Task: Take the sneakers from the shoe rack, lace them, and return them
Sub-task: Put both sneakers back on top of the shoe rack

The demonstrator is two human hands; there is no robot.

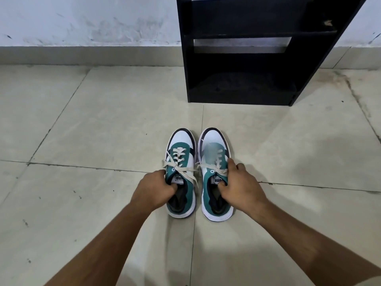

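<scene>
Two white and teal sneakers with cream laces stand side by side on the floor, toes pointing at the rack. My left hand [153,187] grips the left sneaker [181,149] at its collar, fingers inside the opening. My right hand [240,183] holds the right sneaker [212,145] the same way, thumb inside and fingers over its outer side. Both shoes show laces crossed through the eyelets with loose ends hanging across the tongues. The black shoe rack [243,58] stands against the wall just beyond them, its shelves bare.
Pale floor tiles [103,120] with dark grout lines spread all around the shoes. A scuffed white wall [82,21] with a grey skirting strip runs behind the rack.
</scene>
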